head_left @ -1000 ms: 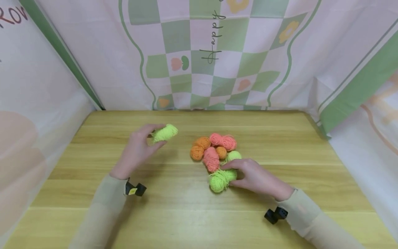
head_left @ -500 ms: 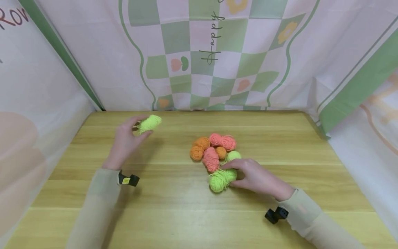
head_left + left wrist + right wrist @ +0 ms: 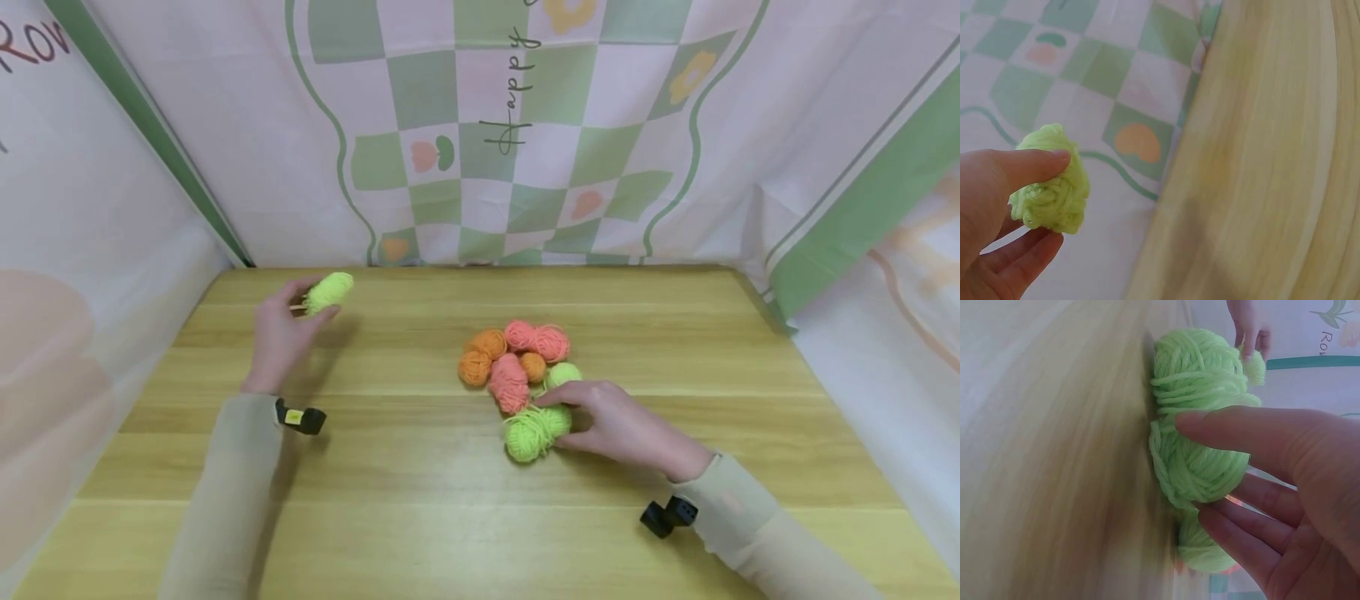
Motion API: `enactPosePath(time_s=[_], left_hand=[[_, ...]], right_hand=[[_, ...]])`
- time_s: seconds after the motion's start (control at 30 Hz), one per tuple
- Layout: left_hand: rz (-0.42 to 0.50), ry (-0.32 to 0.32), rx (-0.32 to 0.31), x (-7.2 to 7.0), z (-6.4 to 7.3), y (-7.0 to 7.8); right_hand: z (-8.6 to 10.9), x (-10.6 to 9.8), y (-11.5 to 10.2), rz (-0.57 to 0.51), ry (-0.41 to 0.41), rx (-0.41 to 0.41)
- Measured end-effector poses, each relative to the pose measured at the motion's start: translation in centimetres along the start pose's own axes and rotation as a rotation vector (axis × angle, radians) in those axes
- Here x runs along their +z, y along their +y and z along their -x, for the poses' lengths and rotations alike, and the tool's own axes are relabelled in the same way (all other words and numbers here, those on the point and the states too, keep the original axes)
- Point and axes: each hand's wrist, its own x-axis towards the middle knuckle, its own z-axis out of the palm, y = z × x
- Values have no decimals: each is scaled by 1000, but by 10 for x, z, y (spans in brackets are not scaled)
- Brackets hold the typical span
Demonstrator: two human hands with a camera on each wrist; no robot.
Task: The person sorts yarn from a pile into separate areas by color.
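Note:
My left hand (image 3: 283, 337) pinches a small yellow-green ball of yarn (image 3: 330, 292) between thumb and fingers, raised over the far left of the table. In the left wrist view that yarn ball (image 3: 1054, 181) is seen end-on, thumb across it. My right hand (image 3: 618, 425) grips a larger lime-green ball of yarn (image 3: 529, 435) that rests on the table; its thumb lies over the strands in the right wrist view, where this yarn ball (image 3: 1200, 381) fills the middle. Just behind it lies another lime-green yarn ball (image 3: 564, 376), partly hidden by the hand.
Against the lime yarn sits a coral yarn ball (image 3: 509, 383), with orange yarn balls (image 3: 475, 367) and more coral yarn (image 3: 551, 342) behind. They form one cluster mid-table. A patterned cloth (image 3: 491, 200) hangs along the far edge of the wooden table (image 3: 420, 517).
My left hand has moved left and slightly farther away, carrying the yellow-green yarn ball from near the cluster. The right hand stays on the lime-green yarn, and the cluster has not moved.

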Motion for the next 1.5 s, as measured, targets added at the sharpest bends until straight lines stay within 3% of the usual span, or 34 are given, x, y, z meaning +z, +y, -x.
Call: enactPosePath(time_s=[0.23, 0.53, 0.73, 1.07, 1.5], left_hand=[[4, -7, -103, -4, -2, -20], [20, -66, -242, -9, 4, -32], [-54, -81, -235, -7, 8, -40], [-48, -108, -270, -4, 10, -48], [-89, -109, -278, -3, 11, -44]], right_hand=[[0, -2, 0, 5, -3, 5], [1, 0, 0, -22, -11, 11], [2, 0, -1, -22, -8, 31], [1, -2, -3, -22, 20, 32], [-8, -17, -16, -30, 125, -80]])
